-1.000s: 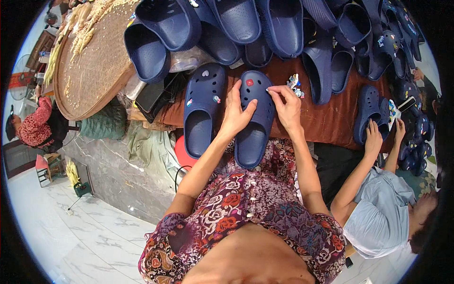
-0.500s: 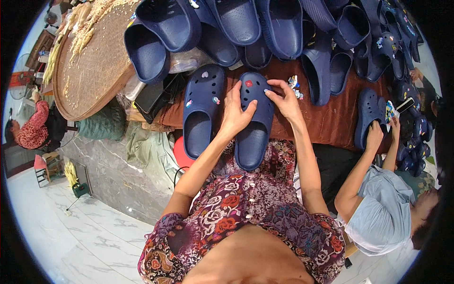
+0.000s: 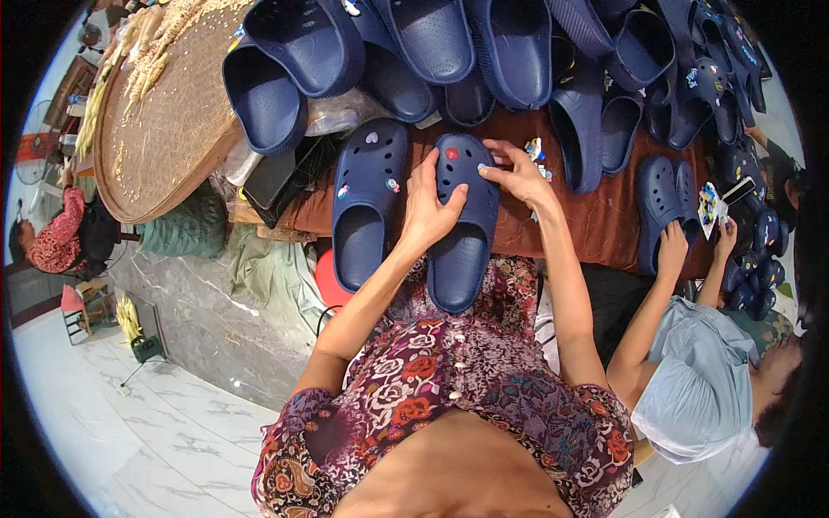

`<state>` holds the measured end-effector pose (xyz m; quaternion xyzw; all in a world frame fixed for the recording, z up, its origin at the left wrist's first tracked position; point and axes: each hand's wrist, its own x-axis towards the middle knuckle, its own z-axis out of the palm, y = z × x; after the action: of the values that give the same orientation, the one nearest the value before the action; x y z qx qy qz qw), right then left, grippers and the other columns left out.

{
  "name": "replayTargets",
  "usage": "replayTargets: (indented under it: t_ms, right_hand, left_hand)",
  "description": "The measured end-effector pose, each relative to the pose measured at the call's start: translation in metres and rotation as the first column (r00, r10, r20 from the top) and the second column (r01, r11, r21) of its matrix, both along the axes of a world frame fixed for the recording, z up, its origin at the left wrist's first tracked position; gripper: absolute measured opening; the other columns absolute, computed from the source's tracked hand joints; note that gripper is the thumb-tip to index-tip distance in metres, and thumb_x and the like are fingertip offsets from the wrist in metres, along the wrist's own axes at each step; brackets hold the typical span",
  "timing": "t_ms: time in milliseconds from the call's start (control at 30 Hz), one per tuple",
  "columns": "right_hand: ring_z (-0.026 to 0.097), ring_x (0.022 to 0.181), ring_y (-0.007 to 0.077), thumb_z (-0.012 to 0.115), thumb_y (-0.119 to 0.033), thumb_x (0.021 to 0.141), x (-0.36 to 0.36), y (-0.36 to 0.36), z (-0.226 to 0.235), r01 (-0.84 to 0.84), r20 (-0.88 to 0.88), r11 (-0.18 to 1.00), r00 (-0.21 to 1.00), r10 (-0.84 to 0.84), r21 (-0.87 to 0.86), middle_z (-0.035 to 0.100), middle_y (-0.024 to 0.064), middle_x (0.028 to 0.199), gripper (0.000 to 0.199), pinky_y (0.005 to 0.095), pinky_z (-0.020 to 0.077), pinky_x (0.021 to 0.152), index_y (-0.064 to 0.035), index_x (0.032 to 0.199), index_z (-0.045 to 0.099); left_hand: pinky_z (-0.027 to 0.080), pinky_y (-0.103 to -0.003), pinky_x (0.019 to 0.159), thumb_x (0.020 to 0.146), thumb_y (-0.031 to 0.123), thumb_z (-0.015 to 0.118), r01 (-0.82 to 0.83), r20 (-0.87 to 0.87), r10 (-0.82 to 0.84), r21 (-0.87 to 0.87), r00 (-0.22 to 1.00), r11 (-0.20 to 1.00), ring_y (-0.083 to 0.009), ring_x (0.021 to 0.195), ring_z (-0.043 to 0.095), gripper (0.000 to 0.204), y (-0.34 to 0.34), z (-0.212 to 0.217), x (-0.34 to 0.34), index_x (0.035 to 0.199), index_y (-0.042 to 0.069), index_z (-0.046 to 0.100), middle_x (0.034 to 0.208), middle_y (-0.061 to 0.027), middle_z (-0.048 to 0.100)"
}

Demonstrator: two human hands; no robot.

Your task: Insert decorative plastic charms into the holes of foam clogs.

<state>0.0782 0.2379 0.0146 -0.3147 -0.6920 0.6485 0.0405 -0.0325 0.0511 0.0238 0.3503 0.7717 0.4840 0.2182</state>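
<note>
Bright, fairly even light filled the view, strongest on the pale floor (image 3: 181, 440), which nearly washed out near the left rim. Soft highlights sat on the upper row of clogs (image 3: 429, 43), while the area below the brown cloth (image 3: 570, 229) was very dark. The two nearest clogs (image 3: 455, 272) came out fairly sharp; the person at far left (image 3: 60, 233) looked soft. Fisheye distortion bent outlines toward a black, blue-fringed border

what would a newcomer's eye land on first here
Probably the navy clogs heaped across the top. Then, near the centre, the clog with a red charm, the left grip on its left side and the right grip at its right edge. A round woven tray sits upper left.
</note>
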Motion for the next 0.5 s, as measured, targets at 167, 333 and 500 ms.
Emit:
replayTargets:
  t_ms: [167,333,500]
  right_hand:
    - [0.057,0.120,0.0263,0.076,-0.014,0.085,-0.002,-0.014,0.009,0.111,-0.025,0.993,0.993,-0.113,-0.049,0.059,0.0187,0.132,0.063,0.0368,0.0460,0.104,-0.0007,0.141,0.051]
    - [0.054,0.125,0.0277,0.070,-0.015,0.092,0.005,-0.050,-0.021,0.311,-0.274,0.946,0.921,-0.277,0.090,0.053,0.0155,0.134,0.053,0.0394,0.0441,0.106,-0.0019,0.140,0.051]
    - [0.059,0.118,0.0251,0.065,-0.013,0.096,0.029,-0.065,-0.013,0.388,-0.283,0.915,0.895,-0.345,0.112,0.056,0.0146,0.129,0.040,0.0368,0.0506,0.098,-0.0037,0.134,0.058]
  left_hand:
    - [0.035,-0.046,0.112,0.088,0.020,0.071,-0.037,0.020,0.037,0.007,0.999,0.999,-0.0378,0.131,0.045,0.076,0.001,-0.005,0.003,0.152,0.004,0.033,0.139,-0.0239,0.047]
    - [0.033,-0.040,0.115,0.091,0.015,0.070,-0.059,0.111,0.053,0.048,0.992,0.997,-0.0305,0.136,0.042,0.076,-0.006,-0.006,0.007,0.154,0.005,0.030,0.143,-0.0199,0.044]
    - [0.036,-0.044,0.112,0.089,0.021,0.072,-0.082,0.269,0.052,0.101,0.962,0.992,-0.0356,0.132,0.044,0.078,-0.007,-0.013,0.004,0.153,0.005,0.031,0.139,-0.0244,0.044]
